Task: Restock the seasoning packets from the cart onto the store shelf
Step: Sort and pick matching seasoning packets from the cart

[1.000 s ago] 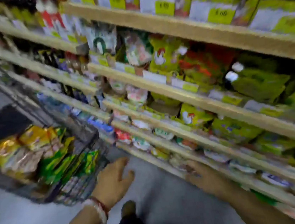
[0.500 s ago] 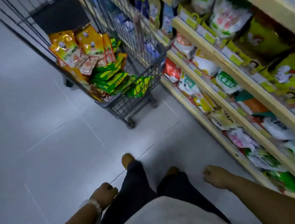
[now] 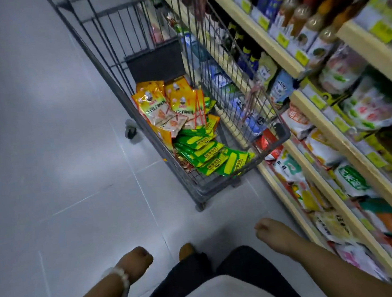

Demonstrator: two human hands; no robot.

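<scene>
A grey wire cart [image 3: 284, 135] stands ahead, close against the shelf. Orange-yellow seasoning packets [image 3: 160, 108] lie at its far end, and green-yellow packets [image 3: 213, 156] are piled at the near end. The store shelf [image 3: 331, 136] runs along the right, packed with packets and bottles. My left hand [image 3: 136, 260], with a pale bead bracelet at the wrist, hangs low with fingers curled and holds nothing. My right hand [image 3: 273, 231] also hangs low near the shelf base, fingers curled, nothing in it. Both hands are well short of the cart.
Grey tiled floor [image 3: 44, 167] spreads out on the left of the cart. The cart's wheel [image 3: 130, 131] sticks out on its left side. My dark trouser legs [image 3: 193, 272] and a shoe are below, between my hands. Bottles [image 3: 296, 12] fill the upper shelf.
A second ago my hands reached toward the lower shelf. They have since dropped to my sides with fingers curled, and my view has tilted down to the cart and floor.
</scene>
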